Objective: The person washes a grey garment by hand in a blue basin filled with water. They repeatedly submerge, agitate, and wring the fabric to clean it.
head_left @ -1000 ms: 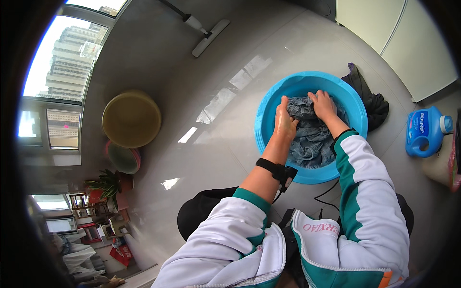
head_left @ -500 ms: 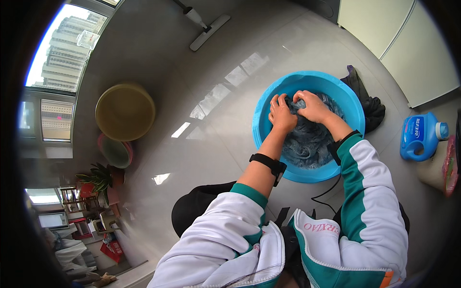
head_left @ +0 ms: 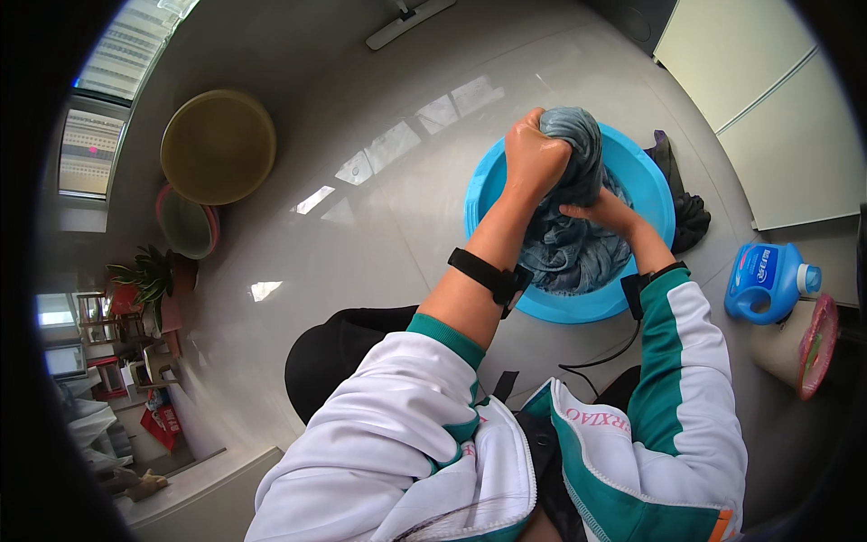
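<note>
A soaked blue-grey cloth (head_left: 578,149) is bunched up in my left hand (head_left: 536,155), whose fingers are wrapped round its top. It is raised above the far part of a round blue basin (head_left: 480,199). Lower down, my right hand (head_left: 607,212) closes on the same cloth from the right, its thumb showing and its other fingers mostly hidden by the fabric. More of the wet fabric (head_left: 573,257) lies heaped in the basin. Which garment it is cannot be made out.
A dark cloth (head_left: 688,217) lies on the floor behind the basin's right side. Further right stand a blue detergent jug (head_left: 766,282) and a pale bin (head_left: 781,348). At left are a tan tub (head_left: 219,144), a green-pink basin (head_left: 188,226) and a potted plant (head_left: 149,275). A flat mop head (head_left: 411,23) rests farther off.
Both hands were down in the basin on the cloth. My left hand has lifted a bunch of it up; my right hand has shifted nearer along it. The whole view has tilted slightly.
</note>
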A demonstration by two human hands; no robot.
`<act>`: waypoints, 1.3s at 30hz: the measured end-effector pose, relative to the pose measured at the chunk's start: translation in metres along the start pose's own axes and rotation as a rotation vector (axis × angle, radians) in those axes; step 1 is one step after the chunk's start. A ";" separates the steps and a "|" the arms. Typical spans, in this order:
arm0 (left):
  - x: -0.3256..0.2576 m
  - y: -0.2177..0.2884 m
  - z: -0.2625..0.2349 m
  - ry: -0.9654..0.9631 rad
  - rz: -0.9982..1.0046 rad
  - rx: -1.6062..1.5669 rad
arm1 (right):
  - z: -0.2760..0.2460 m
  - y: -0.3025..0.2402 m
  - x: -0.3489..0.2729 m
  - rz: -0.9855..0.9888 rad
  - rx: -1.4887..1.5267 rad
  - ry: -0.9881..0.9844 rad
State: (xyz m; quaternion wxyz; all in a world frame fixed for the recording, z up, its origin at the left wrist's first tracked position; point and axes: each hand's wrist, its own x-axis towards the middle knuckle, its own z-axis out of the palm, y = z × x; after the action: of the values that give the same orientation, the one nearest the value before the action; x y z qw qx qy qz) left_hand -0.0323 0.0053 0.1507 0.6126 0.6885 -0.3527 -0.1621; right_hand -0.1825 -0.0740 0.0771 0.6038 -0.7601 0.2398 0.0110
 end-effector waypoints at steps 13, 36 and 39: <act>0.010 -0.035 -0.021 0.154 -0.341 -0.144 | -0.038 -0.064 -0.011 -0.066 0.570 0.351; -0.036 -0.131 0.021 -1.243 -0.698 0.827 | -0.022 0.056 0.009 0.553 -0.498 -0.338; -0.043 -0.128 0.018 -1.392 -0.672 0.884 | -0.010 0.042 -0.002 0.473 -0.571 -0.389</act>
State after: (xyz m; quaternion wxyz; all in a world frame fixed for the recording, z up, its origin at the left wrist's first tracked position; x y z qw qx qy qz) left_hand -0.0372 0.0214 0.0156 -0.1424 0.6745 -0.4547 -0.5639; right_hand -0.2029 -0.0895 0.0418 0.3836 -0.8049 0.2764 0.3587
